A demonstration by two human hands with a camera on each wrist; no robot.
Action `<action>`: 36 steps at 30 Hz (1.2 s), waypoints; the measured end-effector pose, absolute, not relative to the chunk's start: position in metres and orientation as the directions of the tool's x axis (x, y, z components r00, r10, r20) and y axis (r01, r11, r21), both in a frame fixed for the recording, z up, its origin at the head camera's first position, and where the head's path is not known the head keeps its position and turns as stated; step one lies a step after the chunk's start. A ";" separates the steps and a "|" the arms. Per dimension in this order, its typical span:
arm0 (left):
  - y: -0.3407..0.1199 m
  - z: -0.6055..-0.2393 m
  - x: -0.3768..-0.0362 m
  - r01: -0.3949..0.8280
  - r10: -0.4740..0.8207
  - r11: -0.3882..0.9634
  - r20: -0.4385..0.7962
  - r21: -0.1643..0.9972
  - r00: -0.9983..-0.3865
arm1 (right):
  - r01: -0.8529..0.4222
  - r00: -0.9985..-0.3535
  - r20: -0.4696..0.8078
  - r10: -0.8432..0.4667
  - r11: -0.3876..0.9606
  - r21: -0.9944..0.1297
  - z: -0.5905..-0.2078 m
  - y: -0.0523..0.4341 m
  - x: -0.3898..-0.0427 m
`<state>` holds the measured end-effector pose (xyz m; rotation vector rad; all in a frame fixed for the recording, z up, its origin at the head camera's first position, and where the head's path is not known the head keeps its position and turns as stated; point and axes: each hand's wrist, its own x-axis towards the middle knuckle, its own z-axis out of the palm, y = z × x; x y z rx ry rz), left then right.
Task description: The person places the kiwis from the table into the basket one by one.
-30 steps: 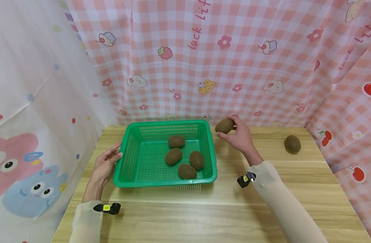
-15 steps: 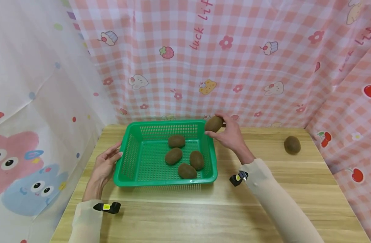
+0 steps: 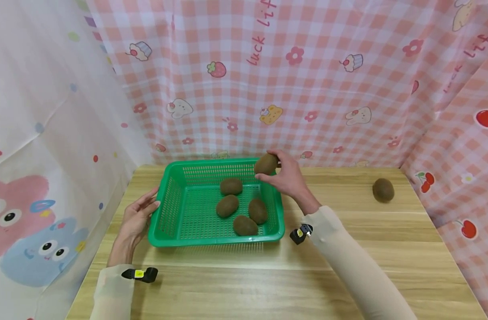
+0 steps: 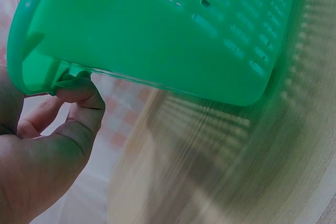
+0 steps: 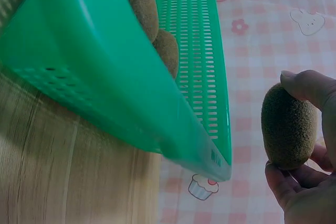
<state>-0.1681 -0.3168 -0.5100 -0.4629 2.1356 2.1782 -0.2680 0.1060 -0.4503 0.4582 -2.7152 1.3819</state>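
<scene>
A green plastic basket point(image 3: 216, 241) stands on the table with several brown kiwis point(image 3: 246, 226) lying inside, mostly toward its right half. My left hand point(image 3: 138, 218) grips the rim at the basket's left end; the left wrist view shows the fingers point(image 4: 79, 95) curled at the rim's underside. Between thumb and fingers, my right hand point(image 3: 286, 175) holds another kiwi point(image 3: 266, 164) above the basket's back right corner. The right wrist view shows this held kiwi point(image 5: 289, 127) pinched at its two ends, apart from the basket wall.
One more kiwi point(image 3: 383, 190) lies at the right rear of the wooden table point(image 3: 244, 289). A pink checked curtain point(image 3: 236, 89) hangs right behind the table, and a white printed curtain point(image 3: 60, 133) closes off the left side.
My right hand has moved left with its kiwi, from beside the basket's right edge to over its back right corner. The left hand and the basket have stayed in place.
</scene>
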 end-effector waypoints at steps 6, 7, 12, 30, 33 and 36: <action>-0.317 -0.510 -0.168 -0.247 -0.171 -0.041 -0.250 0.968 -0.953 | -0.288 -0.954 0.184 -0.235 0.565 -0.773 -0.451 0.100 -0.270; -0.317 -0.510 -0.168 -0.245 -0.171 -0.043 -0.249 0.969 -0.953 | -0.288 -0.955 0.184 -0.235 0.568 -0.771 -0.451 0.099 -0.270; -0.317 -0.509 -0.167 -0.231 -0.163 -0.061 -0.238 0.971 -0.958 | -0.283 -0.955 0.170 -0.245 0.570 -0.771 -0.449 0.095 -0.270; -0.318 -0.511 -0.167 -0.235 -0.164 -0.048 -0.240 0.971 -0.957 | -0.267 -0.944 0.084 -0.318 0.592 -0.760 -0.449 0.080 -0.268; -0.318 -0.511 -0.167 -0.223 -0.158 -0.051 -0.229 0.973 -0.961 | -0.266 -0.942 0.069 -0.328 0.604 -0.751 -0.451 0.082 -0.269; -0.318 -0.512 -0.167 -0.219 -0.156 -0.064 -0.226 0.974 -0.961 | -0.265 -0.944 0.075 -0.323 0.601 -0.754 -0.452 0.086 -0.269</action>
